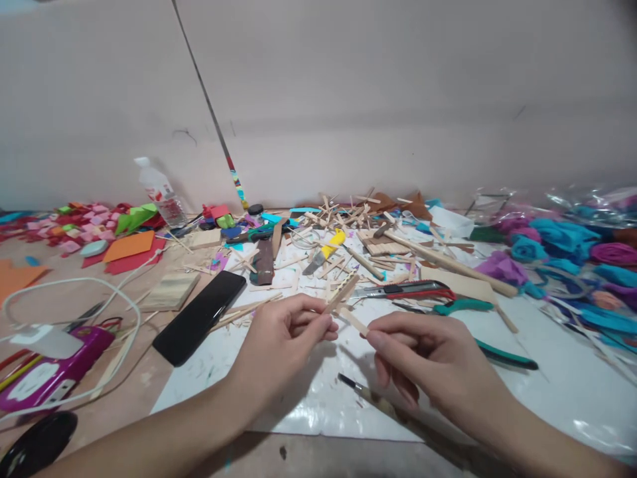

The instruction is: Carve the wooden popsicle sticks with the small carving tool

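Pinching a thin, edge-patterned wooden strip (342, 293) in closed fingers, the left hand (281, 335) aims its long axis away and rightward; the right hand's (428, 355) tight fingers grip a flat craft stick (353, 322) slanting away-leftward, both above a glossy white sheet (298, 408).

1 L hand (286, 335), 1 R hand (428, 355), 1 phone (202, 317), 1 btl (162, 194), 2 cutters (329, 248); wd sticks (354, 322) uncountable.

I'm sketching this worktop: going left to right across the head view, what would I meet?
Purple power strip, black phone, left hand, light wooden strip, right hand holding it, magenta roll near the right edge.
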A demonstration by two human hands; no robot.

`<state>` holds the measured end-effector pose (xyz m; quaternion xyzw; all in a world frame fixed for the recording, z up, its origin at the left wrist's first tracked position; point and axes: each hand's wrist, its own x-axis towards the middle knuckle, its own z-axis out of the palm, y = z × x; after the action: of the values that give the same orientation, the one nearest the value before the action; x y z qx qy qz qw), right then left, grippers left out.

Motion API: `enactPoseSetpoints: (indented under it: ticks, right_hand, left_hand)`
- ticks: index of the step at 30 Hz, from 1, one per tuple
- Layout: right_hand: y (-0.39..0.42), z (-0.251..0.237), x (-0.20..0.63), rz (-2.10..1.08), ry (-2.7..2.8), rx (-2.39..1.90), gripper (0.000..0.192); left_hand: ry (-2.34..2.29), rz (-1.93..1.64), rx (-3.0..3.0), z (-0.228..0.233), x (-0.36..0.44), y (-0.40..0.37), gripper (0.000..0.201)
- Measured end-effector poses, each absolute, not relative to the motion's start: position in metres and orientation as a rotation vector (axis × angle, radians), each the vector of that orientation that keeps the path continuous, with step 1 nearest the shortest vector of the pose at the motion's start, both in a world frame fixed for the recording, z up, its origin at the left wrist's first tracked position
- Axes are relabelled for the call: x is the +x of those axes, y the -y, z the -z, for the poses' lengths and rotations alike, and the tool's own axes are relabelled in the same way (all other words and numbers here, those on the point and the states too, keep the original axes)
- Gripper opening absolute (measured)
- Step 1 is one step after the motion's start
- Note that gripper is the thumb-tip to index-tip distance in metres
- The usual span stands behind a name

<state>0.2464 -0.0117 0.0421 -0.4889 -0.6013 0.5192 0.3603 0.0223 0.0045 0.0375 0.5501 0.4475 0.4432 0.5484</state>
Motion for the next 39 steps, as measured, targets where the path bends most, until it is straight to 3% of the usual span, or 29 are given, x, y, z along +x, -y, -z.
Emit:
enactPoseSetpoints:
  ticks: [10, 17, 29, 39]
  right_hand:
    - [0.012, -0.042, 0.244, -1.439, 1.555, -1.267, 0.047]
    - [0.014, -0.029, 0.241, -1.431, 1.572, -1.245, 0.048]
    - [0.014, -0.030, 0.238, -1.819, 1.458, -1.196, 0.054]
    - [0.014, -0.028, 0.236, -1.804, 1.439, -1.193, 0.054]
  left_hand:
    - [-1.059, -1.182, 1.754, -0.023, 0.018, -0.001, 0.007]
    - [-1.008, -1.190, 2.330, -0.012, 0.018, 0.008, 0.013]
    - [-1.102, -1.378, 2.363, -0.018, 0.013, -0.001, 0.011]
    - [-1.087, -1.335, 2.481, -0.016, 0.014, 0.001, 0.010]
